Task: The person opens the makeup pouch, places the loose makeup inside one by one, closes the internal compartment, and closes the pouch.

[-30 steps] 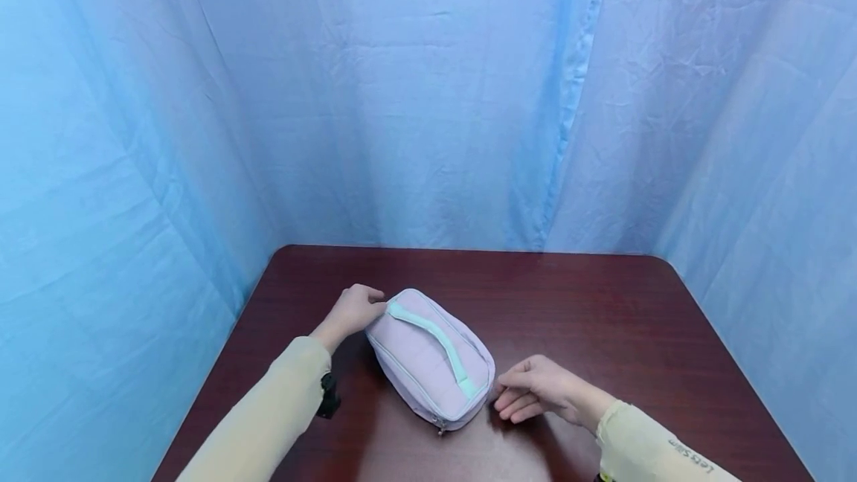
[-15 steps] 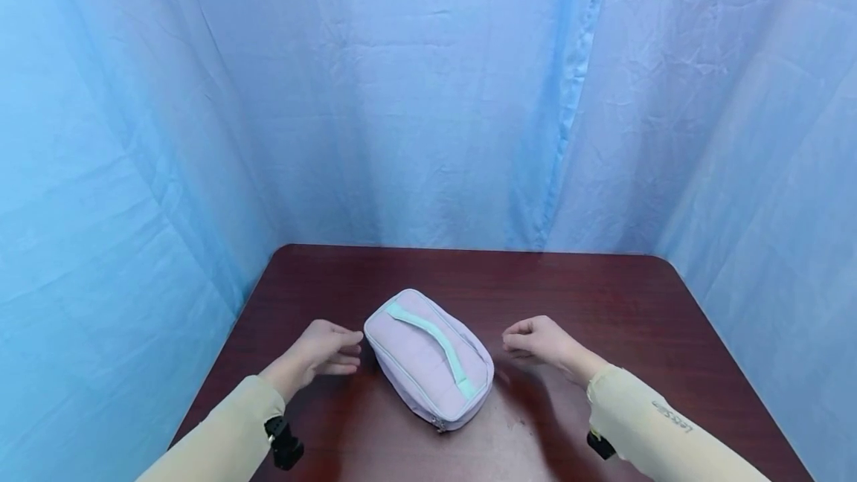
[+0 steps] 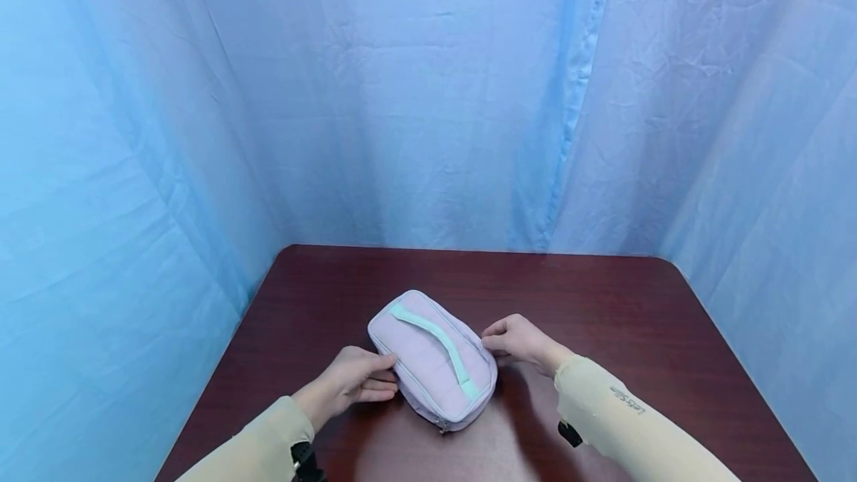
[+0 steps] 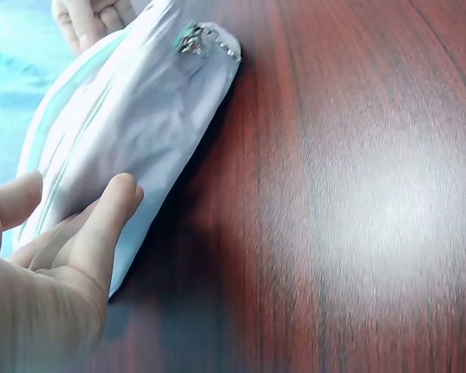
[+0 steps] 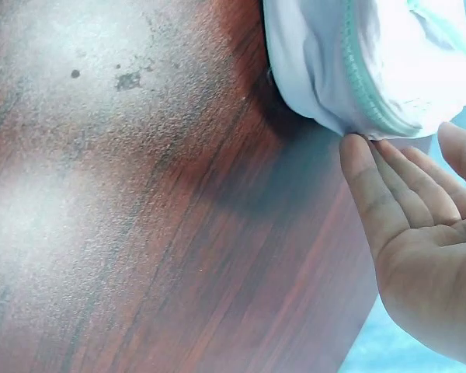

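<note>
A lilac zippered bag (image 3: 423, 367) lies at a slant on the table, its mint carrying handle (image 3: 442, 339) facing up. At the bag's near left side is my left hand (image 3: 353, 379); the thumb reaches the top edge while fairly straight fingers (image 4: 101, 229) lie against the side wall. Opposite, my right hand (image 3: 521, 339) meets the right side, extended fingertips (image 5: 359, 151) right at the wall and the thumb close to the upper edge. A metal zipper pull (image 4: 193, 40) hangs at the near corner. The bag looks closed, its inside hidden.
The dark red-brown wooden table (image 3: 602, 318) has rounded far corners. Pale blue curtains (image 3: 428, 95) hang behind it and along both sides. A black wrist device (image 3: 306, 461) sits at the left sleeve, another (image 3: 569, 434) under the right.
My left hand has come down from the bag's far left corner to its near left side. The right hand rose, then moved left to the bag. The bag has hardly moved.
</note>
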`<act>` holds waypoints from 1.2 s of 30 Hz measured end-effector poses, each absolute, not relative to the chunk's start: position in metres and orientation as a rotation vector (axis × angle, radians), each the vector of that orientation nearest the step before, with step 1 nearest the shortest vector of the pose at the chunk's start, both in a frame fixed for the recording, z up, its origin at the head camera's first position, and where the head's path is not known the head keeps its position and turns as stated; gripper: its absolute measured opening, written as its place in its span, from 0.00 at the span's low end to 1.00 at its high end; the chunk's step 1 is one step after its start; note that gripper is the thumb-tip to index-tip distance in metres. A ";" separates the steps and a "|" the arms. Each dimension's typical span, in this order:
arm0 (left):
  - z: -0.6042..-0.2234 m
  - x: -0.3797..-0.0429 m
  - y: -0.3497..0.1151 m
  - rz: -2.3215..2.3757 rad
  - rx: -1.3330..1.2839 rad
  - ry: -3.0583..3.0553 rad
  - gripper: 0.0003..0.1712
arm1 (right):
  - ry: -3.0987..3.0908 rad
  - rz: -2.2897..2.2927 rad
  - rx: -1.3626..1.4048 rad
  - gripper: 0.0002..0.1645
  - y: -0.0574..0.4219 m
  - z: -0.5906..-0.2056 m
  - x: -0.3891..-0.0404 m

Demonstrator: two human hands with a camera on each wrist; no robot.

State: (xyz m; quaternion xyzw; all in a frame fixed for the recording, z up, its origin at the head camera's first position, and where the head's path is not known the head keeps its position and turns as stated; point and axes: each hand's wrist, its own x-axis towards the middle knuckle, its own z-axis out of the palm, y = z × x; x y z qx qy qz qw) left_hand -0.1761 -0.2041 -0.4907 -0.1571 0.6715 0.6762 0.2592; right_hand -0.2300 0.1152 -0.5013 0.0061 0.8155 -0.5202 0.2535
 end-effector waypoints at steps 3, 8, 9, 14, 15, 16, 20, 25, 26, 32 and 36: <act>-0.494 -0.177 -0.197 1.857 -0.435 1.836 0.21 | 2.222 -1.409 0.025 0.19 0.114 -0.505 -0.230; -0.495 -0.180 -0.188 1.866 -0.454 1.879 0.14 | 2.283 -1.363 0.043 0.13 0.110 -0.508 -0.230; -0.494 -0.181 -0.187 1.860 -0.451 1.890 0.13 | 2.306 -1.343 0.051 0.11 0.109 -0.507 -0.230; -0.490 -0.188 -0.181 1.798 -0.431 1.971 0.11 | 2.388 -1.244 0.058 0.04 0.106 -0.502 -0.227; -0.488 -0.190 -0.180 1.779 -0.427 1.993 0.11 | 2.384 -1.244 0.069 0.03 0.105 -0.502 -0.226; -0.487 -0.193 -0.180 1.758 -0.420 2.019 0.10 | 2.373 -1.253 0.079 0.03 0.104 -0.501 -0.223; -0.480 -0.207 -0.179 1.634 -0.378 2.150 0.09 | 2.279 -1.338 0.102 0.04 0.102 -0.499 -0.211; -0.471 -0.227 -0.178 1.454 -0.291 2.314 0.09 | 2.088 -1.468 0.086 0.07 0.099 -0.499 -0.193; -0.470 -0.230 -0.177 1.423 -0.268 2.342 0.09 | 2.050 -1.491 0.084 0.07 0.098 -0.499 -0.189; -0.464 -0.247 -0.169 1.273 -0.098 2.472 0.06 | 1.870 -1.595 0.086 0.09 0.086 -0.502 -0.170; -0.463 -0.254 -0.161 1.175 0.020 2.551 0.08 | 1.804 -1.643 0.102 0.09 0.076 -0.502 -0.158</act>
